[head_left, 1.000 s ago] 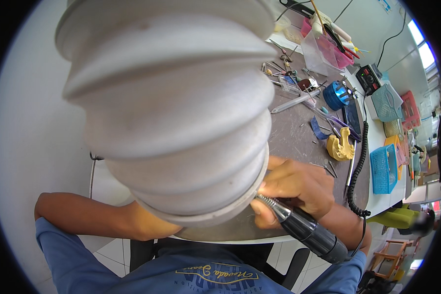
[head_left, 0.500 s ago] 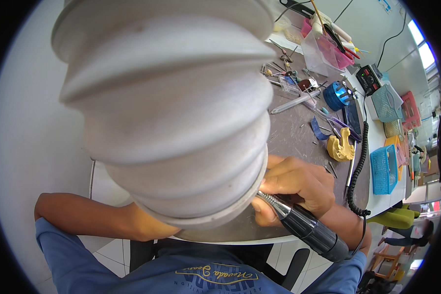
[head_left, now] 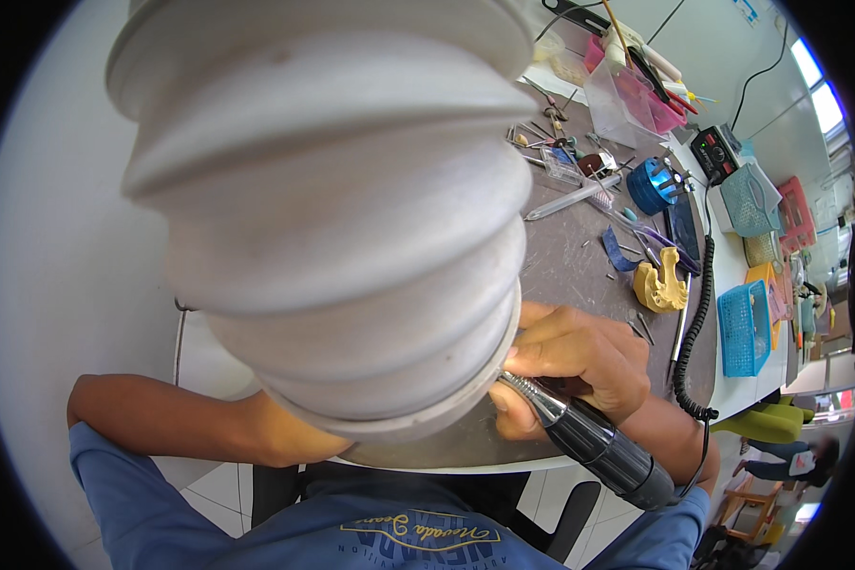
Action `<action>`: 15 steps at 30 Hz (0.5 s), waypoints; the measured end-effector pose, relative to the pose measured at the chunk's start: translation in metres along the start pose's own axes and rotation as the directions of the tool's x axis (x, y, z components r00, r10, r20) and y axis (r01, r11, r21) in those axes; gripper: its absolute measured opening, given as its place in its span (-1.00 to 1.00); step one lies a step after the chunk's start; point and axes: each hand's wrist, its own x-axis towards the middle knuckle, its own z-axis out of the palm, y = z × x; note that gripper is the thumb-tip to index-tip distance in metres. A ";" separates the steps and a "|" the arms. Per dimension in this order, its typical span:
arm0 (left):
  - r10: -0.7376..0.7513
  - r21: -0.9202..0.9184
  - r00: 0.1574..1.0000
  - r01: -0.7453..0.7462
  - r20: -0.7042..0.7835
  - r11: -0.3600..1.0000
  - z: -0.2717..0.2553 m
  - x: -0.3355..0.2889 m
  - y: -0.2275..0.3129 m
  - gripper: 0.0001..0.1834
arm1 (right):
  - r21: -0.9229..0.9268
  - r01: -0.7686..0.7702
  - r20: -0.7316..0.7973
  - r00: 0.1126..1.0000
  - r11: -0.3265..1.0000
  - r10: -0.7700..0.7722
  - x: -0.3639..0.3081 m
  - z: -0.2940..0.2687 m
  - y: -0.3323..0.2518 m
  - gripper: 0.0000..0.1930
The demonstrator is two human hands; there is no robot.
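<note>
"So, where is the black handpiece held?"
"Lower right of the frame, pinched by the right hand. The left hand, mostly covered by the ribbed hose, cannot be read."

Your bench has a scuffed brown top. On its right part, you have a yellow cast, a curled blue strip just beside it, a toothbrush, a round blue stand and a clear box. Small metal bits lie scattered around. On your white worktop stands a blue basket.
</note>
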 end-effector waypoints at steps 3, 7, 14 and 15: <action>-0.004 0.000 1.000 0.004 0.001 1.000 0.000 0.000 0.001 -0.63 | 0.002 0.002 0.011 1.000 1.000 -0.002 0.001 -0.001 0.001 -0.67; -0.006 -0.002 1.000 0.006 0.006 1.000 0.000 0.001 0.001 -0.63 | 0.018 0.011 0.016 1.000 1.000 -0.012 -0.001 -0.002 0.002 -0.66; -0.008 0.001 1.000 0.008 0.000 1.000 -0.001 0.000 0.002 -0.63 | 0.036 0.037 0.066 0.997 0.999 -0.039 -0.001 -0.005 0.003 -0.68; -0.009 0.001 1.000 0.009 0.000 1.000 0.000 0.001 0.002 -0.63 | 0.024 0.062 0.051 0.997 0.998 -0.063 -0.001 -0.005 0.004 -0.70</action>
